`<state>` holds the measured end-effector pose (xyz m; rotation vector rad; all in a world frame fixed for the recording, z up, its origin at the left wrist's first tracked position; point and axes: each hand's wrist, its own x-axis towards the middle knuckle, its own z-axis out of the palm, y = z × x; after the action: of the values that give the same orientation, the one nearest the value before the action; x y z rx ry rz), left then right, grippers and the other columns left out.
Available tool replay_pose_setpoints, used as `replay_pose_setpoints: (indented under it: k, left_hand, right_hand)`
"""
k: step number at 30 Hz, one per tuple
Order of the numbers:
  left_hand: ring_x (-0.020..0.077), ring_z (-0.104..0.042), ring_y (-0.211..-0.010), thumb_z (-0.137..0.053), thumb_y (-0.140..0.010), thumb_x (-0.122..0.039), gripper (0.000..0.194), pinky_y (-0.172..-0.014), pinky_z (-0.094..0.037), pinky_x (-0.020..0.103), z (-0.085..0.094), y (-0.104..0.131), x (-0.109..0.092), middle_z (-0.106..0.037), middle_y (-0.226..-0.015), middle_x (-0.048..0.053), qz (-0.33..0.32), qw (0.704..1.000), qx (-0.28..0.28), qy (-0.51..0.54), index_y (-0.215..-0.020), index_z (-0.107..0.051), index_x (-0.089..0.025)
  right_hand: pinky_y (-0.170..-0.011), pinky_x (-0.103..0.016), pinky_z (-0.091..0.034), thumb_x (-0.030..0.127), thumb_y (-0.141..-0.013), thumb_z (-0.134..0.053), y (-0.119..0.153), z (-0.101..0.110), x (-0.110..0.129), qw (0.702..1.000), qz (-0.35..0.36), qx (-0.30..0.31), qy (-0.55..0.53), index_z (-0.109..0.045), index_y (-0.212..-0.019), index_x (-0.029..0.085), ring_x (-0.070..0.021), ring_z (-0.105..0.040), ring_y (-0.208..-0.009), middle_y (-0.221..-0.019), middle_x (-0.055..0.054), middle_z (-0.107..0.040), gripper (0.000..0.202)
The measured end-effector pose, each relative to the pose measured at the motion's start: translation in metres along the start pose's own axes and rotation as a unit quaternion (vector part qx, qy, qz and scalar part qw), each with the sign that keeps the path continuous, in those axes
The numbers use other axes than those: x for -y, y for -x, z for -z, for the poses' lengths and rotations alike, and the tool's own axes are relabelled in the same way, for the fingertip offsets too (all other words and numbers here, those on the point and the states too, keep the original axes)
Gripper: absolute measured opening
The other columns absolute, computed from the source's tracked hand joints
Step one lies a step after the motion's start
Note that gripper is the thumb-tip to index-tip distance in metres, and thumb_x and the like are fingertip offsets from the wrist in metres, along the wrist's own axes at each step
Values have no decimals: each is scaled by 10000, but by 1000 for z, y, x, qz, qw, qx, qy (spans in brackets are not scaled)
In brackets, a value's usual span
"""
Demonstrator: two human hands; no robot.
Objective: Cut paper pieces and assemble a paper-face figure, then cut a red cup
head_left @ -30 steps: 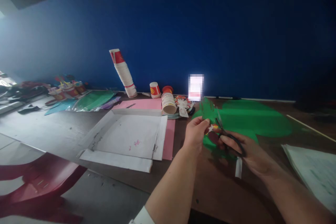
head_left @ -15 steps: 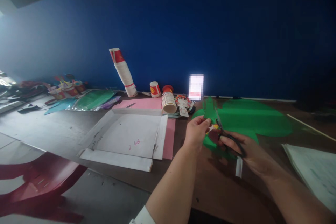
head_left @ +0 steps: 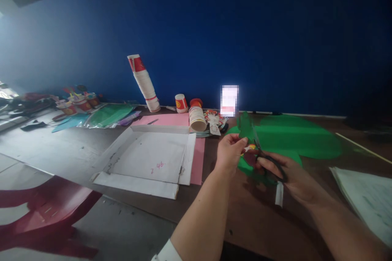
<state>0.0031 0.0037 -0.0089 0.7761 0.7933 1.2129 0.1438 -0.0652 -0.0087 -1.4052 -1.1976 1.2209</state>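
My left hand (head_left: 231, 149) is closed, pinching a small green piece (head_left: 246, 124) that looks like paper or felt between thumb and fingers. Just below the pinch shows a small red and yellow patterned piece (head_left: 251, 147); I cannot tell whether it is joined to the green one. My right hand (head_left: 289, 173) is closed around the dark handles of a pair of scissors (head_left: 277, 168). Their blades point up and away, beside the right edge of the green piece. Under and behind both hands lies a large green sheet with rounded lobes (head_left: 294, 138).
Left of my hands sits a shallow white cardboard tray (head_left: 137, 187) on pink paper (head_left: 198, 159). Behind it stand a leaning paper cup stack (head_left: 144, 85), a single cup (head_left: 181, 103) and a lit, blurred-out screen (head_left: 229, 101). Papers (head_left: 364, 200) lie right; a red chair (head_left: 52, 212) stands front left.
Hardly anything differs. The green piece and the scissors have shifted very slightly, and the whole view has moved a little.
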Motion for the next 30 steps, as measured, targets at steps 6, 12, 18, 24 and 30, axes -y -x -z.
replay_pose_setpoints:
  k: [6,12,18,24,30]
  left_hand:
    - [65,-497,-526,-771,-630,-259,232,-563,-386,212,0,3,-4,-590,-625,-10,8,1000,16,3,-745,-605,-146]
    - [80,-548,-579,-800,-610,-251,257,-580,-406,205,-1,2,-2,-596,-652,-4,1,1000,0,15,-751,-615,-145]
    - [91,-578,-582,-820,-597,-286,309,-604,-465,224,-2,2,1,-621,-688,7,15,999,-6,45,-781,-613,-149]
    - [100,-596,-632,-747,-666,-255,179,-628,-465,221,-2,4,-1,-637,-698,18,17,999,18,37,-778,-670,-138]
    - [101,-571,-646,-771,-647,-228,174,-669,-462,249,-1,2,3,-628,-725,15,16,1000,17,15,-776,-690,-143]
  right_hand:
    - [-518,-261,-448,549,-717,-761,1,-2,3,1000,-19,-2,-16,-747,-1156,234,-143,-525,-613,-715,-13,-620,540]
    - [-539,-271,-464,542,-729,-750,1,-3,3,1000,3,-1,9,-749,-1154,242,-143,-538,-611,-722,-7,-623,520]
    - [-494,-278,-457,555,-678,-778,2,-7,5,1000,-4,-20,14,-778,-1093,248,-144,-507,-581,-672,-5,-606,517]
    - [-517,-263,-459,544,-690,-780,-1,-6,1,1000,4,-24,10,-762,-1128,261,-145,-539,-609,-702,-4,-635,522]
    - [-537,-279,-483,570,-679,-778,-2,-4,-1,999,-7,-51,9,-740,-1176,247,-184,-594,-661,-735,-25,-679,594]
